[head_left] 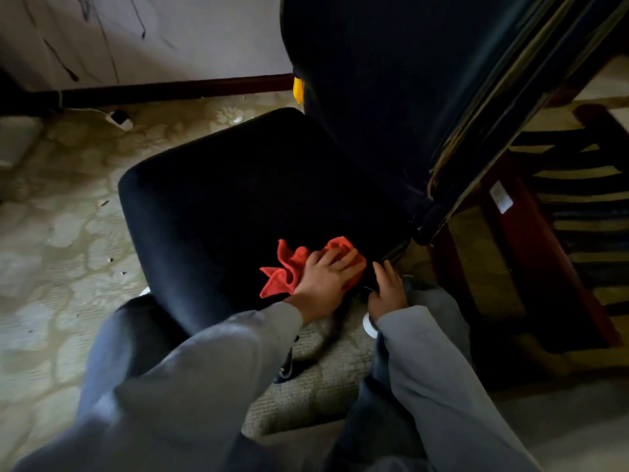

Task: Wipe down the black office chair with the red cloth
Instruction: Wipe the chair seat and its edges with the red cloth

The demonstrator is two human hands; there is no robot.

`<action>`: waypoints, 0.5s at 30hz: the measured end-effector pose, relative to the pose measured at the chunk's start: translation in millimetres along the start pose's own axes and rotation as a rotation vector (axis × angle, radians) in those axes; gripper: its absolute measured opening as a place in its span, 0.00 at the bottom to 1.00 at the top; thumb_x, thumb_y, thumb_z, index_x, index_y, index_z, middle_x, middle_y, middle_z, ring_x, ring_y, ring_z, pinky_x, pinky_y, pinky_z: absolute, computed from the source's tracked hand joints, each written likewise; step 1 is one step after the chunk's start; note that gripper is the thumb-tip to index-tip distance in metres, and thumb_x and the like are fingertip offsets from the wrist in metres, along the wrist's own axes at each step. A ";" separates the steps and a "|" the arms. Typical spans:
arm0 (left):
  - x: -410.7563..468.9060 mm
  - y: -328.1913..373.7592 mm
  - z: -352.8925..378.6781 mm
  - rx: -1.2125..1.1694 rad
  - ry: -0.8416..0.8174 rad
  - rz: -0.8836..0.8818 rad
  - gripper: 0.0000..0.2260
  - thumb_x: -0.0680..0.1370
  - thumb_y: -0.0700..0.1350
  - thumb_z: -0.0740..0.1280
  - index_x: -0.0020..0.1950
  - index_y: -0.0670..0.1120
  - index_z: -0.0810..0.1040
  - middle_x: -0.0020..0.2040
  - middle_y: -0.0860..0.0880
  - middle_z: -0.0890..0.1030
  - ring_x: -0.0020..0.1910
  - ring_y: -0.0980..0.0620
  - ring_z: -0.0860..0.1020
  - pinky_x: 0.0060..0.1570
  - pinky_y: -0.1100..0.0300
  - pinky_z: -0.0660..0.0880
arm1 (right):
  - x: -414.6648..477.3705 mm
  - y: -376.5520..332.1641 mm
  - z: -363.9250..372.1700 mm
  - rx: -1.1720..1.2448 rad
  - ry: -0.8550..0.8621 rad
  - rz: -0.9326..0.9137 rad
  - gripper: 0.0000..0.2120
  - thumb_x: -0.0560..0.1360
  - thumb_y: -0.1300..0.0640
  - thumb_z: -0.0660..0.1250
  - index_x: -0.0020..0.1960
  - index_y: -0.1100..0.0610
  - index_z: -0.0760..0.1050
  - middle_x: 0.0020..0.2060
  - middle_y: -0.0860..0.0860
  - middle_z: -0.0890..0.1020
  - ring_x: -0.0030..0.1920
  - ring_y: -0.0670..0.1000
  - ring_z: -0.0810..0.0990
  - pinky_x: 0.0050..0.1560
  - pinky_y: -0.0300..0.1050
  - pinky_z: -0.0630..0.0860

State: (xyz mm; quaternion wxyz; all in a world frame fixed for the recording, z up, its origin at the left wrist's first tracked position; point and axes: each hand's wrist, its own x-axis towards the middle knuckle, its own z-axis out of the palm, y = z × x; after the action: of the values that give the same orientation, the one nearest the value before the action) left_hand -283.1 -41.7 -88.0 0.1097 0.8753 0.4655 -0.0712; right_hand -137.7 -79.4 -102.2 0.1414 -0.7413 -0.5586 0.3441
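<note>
Beige patterned carpet at left, pale wall behind. Centre, black office chair, backrest rising at right. Bunched on seat's near right corner, red cloth, pressed under flat-fingered left hand. Just beside, right hand, fingers loosely straight, gripping nothing.

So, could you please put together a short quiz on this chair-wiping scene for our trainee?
1. True or false: the red cloth lies on the floor.
2. Which hand presses on the cloth? A. left B. right C. both
3. Fill in: the small object at the backrest's edge is ____ in colour.

Key: 1. False, it lies on the seat. 2. A, the left hand. 3. Yellow.
</note>
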 end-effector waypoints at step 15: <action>-108.5 -88.9 24.5 0.155 0.146 0.335 0.20 0.73 0.53 0.55 0.63 0.60 0.75 0.64 0.61 0.76 0.61 0.53 0.76 0.56 0.53 0.74 | -29.5 -15.9 24.7 -0.425 -0.128 -0.306 0.32 0.76 0.65 0.54 0.77 0.51 0.47 0.77 0.49 0.45 0.76 0.53 0.46 0.73 0.48 0.46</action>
State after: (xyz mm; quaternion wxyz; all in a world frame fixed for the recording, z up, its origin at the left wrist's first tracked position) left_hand -417.9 -86.5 -98.3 0.0182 0.9492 0.3133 -0.0240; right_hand -169.9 -105.7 -100.3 -0.0027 -0.6380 -0.7317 0.2399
